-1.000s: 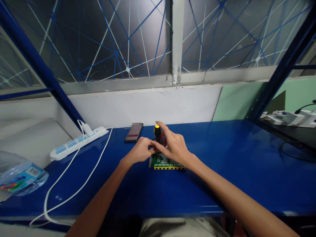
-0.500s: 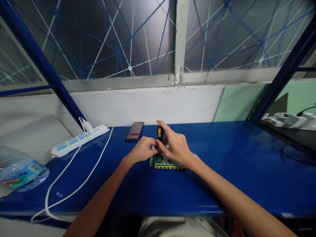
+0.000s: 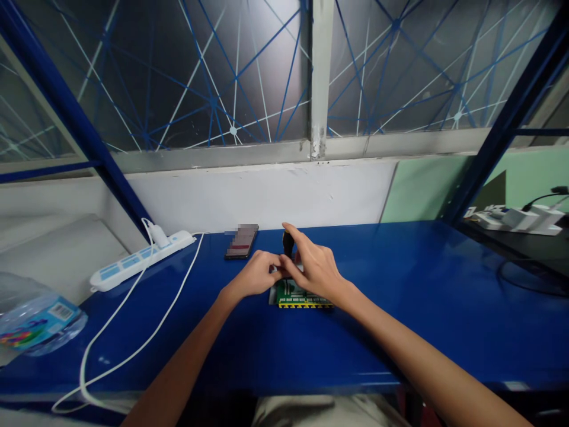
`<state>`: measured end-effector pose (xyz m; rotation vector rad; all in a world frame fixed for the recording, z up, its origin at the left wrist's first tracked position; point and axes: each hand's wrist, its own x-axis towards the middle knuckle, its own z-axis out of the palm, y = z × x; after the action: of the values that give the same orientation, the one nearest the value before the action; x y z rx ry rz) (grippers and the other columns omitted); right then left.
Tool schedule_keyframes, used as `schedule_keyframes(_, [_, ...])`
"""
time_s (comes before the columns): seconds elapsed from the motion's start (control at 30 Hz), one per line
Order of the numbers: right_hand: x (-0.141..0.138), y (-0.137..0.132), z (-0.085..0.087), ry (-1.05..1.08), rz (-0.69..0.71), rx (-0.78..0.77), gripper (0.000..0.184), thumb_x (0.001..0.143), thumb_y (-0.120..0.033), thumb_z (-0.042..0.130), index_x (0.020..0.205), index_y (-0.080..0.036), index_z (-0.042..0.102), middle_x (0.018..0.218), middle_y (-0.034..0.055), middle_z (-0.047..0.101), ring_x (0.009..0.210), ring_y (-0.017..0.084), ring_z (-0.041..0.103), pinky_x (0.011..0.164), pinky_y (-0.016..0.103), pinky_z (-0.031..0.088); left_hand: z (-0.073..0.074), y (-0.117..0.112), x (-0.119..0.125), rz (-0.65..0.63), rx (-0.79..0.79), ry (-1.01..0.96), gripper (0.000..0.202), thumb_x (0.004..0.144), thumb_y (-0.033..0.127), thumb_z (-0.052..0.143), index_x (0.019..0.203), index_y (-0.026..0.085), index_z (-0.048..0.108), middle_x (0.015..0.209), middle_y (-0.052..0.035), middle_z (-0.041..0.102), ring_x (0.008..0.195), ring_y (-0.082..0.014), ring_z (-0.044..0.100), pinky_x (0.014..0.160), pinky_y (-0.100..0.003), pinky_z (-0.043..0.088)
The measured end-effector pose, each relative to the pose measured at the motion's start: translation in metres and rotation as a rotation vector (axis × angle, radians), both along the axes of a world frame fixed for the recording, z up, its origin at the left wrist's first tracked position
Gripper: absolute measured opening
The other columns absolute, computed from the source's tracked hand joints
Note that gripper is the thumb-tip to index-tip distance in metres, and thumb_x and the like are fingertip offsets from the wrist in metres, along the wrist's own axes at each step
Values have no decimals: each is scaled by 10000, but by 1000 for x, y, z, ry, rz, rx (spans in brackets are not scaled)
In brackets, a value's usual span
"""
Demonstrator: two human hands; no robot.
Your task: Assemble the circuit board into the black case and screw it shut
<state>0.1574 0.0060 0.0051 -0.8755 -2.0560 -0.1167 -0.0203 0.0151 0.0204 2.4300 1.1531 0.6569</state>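
One circuit board (image 3: 302, 298) lies on the bench (image 3: 444, 296), between front and back edges. Right hand (image 3: 316, 265) holds a screwdriver (image 3: 288, 244) near upright; left hand (image 3: 258, 273) is narrowed beside it, contents hidden. Good practice: keep the screwdriver square, pressure light, circuit board steady.

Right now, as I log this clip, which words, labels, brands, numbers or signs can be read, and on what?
None can be read with confidence.
Bottle label: coloured print and a barcode, too small and blurred.
Phone: screen partly pixelated, the rest unreadable.
Circuit board: pale markings, too small.
Dark panel at far right: pale marks by its foot, too blurred.
Screwdriver: no lettering legible.
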Motion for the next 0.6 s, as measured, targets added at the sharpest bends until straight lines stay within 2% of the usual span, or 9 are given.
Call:
schedule_keyframes(0.17, [-1, 0, -1, -22, -15, 28, 624, 926, -298, 413, 1496, -147, 208, 1003, 90, 659, 717, 183, 622, 583, 294, 447, -1, 1, -1, 12, -9, 16, 212, 809, 192, 544, 676, 113, 689, 665, -19, 693, 617, -151, 593, 578, -218, 379])
schedule_keyframes(0.37, [-2, 0, -3, 7, 10, 5, 611, 930, -271, 408, 1496, -155, 209, 930, 71, 673, 719, 185, 635, 611, 302, 461, -2, 3, -4, 1, -7, 31, 185, 790, 182, 564, 662, 117, 680, 624, -9, 663, 602, -146, 583, 568, -218, 378])
schedule_keyframes(0.6, [-3, -1, -1, -7, 16, 6, 619, 945, -294, 402, 1509, -182, 173, 986, 80, 658, 741, 186, 636, 609, 297, 466, -2, 5, -4, 14, 38, 11, 170, 773, 190, 615, 620, 136, 664, 701, -31, 675, 646, -146, 592, 631, -225, 416])
